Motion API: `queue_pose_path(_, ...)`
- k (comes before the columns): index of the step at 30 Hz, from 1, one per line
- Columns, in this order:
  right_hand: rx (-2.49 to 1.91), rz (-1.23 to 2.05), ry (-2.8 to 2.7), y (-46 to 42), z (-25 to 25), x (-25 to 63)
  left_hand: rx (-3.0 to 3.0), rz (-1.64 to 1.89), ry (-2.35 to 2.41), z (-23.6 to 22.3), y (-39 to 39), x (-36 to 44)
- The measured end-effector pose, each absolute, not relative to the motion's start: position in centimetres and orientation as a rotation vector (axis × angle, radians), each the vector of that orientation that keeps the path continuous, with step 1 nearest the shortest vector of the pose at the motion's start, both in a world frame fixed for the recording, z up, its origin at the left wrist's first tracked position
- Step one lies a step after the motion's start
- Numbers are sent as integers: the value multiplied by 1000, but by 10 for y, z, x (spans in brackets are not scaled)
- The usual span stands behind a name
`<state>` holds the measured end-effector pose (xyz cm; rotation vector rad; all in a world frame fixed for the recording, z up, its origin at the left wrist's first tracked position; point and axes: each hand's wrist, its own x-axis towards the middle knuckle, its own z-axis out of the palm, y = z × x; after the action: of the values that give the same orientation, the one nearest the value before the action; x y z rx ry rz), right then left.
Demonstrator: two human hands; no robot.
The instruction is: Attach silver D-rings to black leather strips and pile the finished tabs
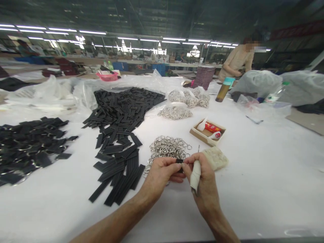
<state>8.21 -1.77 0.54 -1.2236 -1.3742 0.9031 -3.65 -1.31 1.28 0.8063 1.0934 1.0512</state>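
Observation:
A small black strip [179,161] is pinched between the fingertips of my left hand [160,175] and my right hand [208,182]. It looks folded, though the fingers cover most of it. Tucked in my right hand is a thin-tipped tool with a white-wrapped handle [195,175], its slim point sticking up past the index finger. Just beyond my hands lies a heap of metal rings [168,147]. Loose black strips [118,158] spread to the left of my left hand. A yellowish, waxy-looking block [216,158] sits beside my right hand.
A shallow box [199,135] holds a red packet and white spoon-like items. Behind are bags of rings [176,111], a large strip pile [126,104] and a bottle [224,90]. Black pieces with metal rings [32,145] lie far left. Another person [236,62] stands at back right.

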Motion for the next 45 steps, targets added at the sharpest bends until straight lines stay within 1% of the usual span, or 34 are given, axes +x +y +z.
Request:
queue_pose_path(11,-1252,885,-1367,-21,3,86,815,1055,1091,10,-13,-38)
queue_pose_path(17,-1303,818,-1404,-26,14,129,794,1009,1129,14,-13,-37)
queue_pose_path(21,-1302,839,-1414,-24,13,161,778,993,1128,10,-11,-36)
queue_pose_path(24,-1333,775,-1428,-18,11,174,776,974,1134,7,-10,-36)
queue_pose_path(27,-1421,702,-1300,-14,10,177,784,950,1141,6,-9,-37)
queue_pose_path(29,-1451,715,-1172,-11,9,176,796,935,1142,6,-9,-37)
queue_pose_path(31,-1447,747,-1095,-7,7,175,811,922,1147,6,-10,-36)
queue_pose_path(38,-1324,826,-1086,14,-9,185,830,898,1159,7,-8,-37)
queue_pose_path(42,-1233,820,-1075,21,-6,189,832,887,1186,6,-7,-36)
queue_pose_path(45,-1250,812,-1144,24,2,190,839,877,1201,8,-5,-35)
